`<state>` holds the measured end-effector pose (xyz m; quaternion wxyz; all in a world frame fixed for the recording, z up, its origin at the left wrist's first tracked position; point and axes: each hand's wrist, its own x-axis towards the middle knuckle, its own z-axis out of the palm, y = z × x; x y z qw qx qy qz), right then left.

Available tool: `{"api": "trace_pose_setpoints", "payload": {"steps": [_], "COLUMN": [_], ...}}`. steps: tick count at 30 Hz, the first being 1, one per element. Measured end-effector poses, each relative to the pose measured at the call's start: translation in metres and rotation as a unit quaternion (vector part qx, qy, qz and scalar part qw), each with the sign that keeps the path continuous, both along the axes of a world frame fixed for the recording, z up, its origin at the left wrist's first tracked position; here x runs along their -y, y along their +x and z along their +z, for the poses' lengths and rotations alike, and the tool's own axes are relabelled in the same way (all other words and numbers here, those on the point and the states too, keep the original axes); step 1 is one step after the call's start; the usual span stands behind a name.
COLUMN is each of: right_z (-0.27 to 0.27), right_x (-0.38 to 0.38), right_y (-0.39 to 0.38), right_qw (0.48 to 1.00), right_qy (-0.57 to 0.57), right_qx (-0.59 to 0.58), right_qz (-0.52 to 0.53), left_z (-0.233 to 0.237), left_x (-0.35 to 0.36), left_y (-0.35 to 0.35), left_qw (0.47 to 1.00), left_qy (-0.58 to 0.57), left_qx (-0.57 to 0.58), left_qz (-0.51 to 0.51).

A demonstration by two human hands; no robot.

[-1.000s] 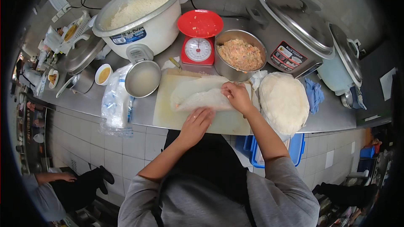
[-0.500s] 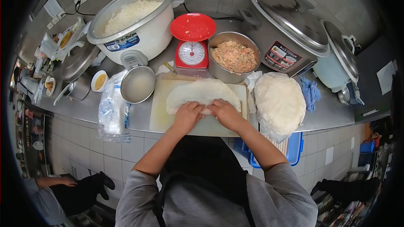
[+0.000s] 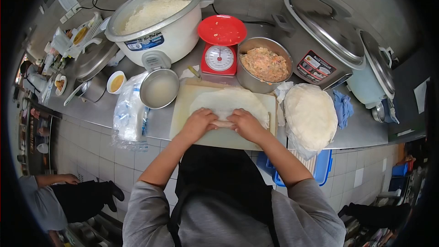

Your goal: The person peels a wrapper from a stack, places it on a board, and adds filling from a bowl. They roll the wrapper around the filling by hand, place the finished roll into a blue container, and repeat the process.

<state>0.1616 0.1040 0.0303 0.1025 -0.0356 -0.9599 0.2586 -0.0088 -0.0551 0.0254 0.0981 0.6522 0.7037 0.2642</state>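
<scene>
Red scale [image 3: 219,58] and metal pot [image 3: 249,79] crowd the board [image 3: 221,138] beyond the wrapper [image 3: 231,100].

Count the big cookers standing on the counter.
3. White cooker, open, left of the red scale; grey cooker, lidded, right of the scale; pale-blue cooker, lidded, just right of the grey one, partly hidden behind it.

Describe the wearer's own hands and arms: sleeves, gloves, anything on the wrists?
Left hand and right hand are both bare, no gloves. Loose, plain heather-grey fabric sleeves end around the elbows, leaving the forearms uncovered. No watch, bracelet or cable shows at either wrist; rings are too small to tell. A black fabric apron covers the front.
</scene>
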Motion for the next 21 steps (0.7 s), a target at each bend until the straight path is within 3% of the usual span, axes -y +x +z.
{"api": "trace_pose_setpoints", "payload": {"steps": [2,12,15,18,21], "right_z": [-0.007,-0.01,-0.005,-0.003,-0.019], "right_x": [0.01,0.031,0.026,0.036,0.044], "right_y": [-0.013,-0.011,-0.023,-0.04,-0.047], "right_qw": [0.999,1.0,0.999,0.997,0.992], "right_qy": [-0.044,0.0,-0.027,-0.082,-0.125], "right_qx": [-0.024,-0.004,0.026,-0.007,-0.002], "right_qz": [0.008,-0.009,0.0,0.001,0.003], "left_z": [-0.002,-0.002,0.015,0.0,-0.02], "left_x": [0.004,0.021,0.013,0.001,-0.004], "left_y": [-0.011,0.0,-0.015,-0.043,-0.058], "left_qw": [1.0,0.998,0.996,0.963,0.905], "left_qy": [0.005,0.024,-0.067,-0.092,-0.103], "left_qx": [0.024,0.046,0.055,0.246,0.406], "left_qz": [-0.01,0.019,-0.036,0.066,0.073]}}
